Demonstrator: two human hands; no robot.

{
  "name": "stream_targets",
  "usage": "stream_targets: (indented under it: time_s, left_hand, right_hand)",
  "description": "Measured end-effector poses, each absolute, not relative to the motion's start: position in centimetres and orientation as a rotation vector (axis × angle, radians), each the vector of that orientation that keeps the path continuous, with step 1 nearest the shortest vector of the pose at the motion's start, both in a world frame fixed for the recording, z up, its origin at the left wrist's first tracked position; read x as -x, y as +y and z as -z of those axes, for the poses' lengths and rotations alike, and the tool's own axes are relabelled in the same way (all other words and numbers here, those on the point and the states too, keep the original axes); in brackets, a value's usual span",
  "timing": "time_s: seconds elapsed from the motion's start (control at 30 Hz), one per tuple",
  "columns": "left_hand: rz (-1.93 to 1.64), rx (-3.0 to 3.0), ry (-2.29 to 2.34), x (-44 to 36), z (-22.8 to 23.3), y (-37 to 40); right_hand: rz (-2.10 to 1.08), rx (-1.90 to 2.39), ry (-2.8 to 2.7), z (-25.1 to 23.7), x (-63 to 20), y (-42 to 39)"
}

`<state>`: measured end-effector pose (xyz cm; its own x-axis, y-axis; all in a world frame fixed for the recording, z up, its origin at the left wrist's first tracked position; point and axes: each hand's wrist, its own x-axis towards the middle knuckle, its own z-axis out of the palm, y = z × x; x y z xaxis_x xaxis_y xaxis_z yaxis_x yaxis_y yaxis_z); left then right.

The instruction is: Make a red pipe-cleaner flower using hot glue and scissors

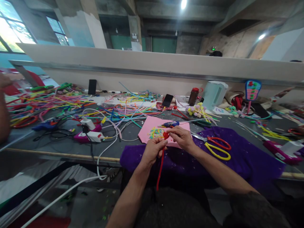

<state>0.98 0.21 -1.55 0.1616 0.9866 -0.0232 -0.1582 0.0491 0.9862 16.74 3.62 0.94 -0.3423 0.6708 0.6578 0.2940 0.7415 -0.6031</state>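
A red pipe cleaner hangs down from between my hands, its top end coiled into a small red bud. My left hand pinches it just below the coil. With fingertips closed on the coiled end, my right hand works from the other side. Under and behind my hands lies a pink sheet holding a pile of short yellow and green pieces. On its far edge rests a blue glue gun. Scissors with red and yellow handles lie to the right of my right hand.
Purple cloth covers the table's front edge. Loose pipe cleaners heap at the left, near power strips and a white cable. Behind stand a brown bottle and a pale kettle. Another person's arm shows at far left.
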Motion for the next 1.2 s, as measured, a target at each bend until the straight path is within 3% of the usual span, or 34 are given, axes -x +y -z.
stream_targets:
  time_s: [0.77, 1.2]
  left_hand:
    - [-1.134, -1.142, 0.980, -1.0, 1.6, 0.3]
    - [-1.294, -0.823, 0.792, -0.5, 1.7, 0.9]
  right_hand:
    - [-0.491, 0.752, -1.937, -0.7, -16.9, 3.9]
    - [-1.164, 0.868, -1.833, -0.8, -15.0, 2.7]
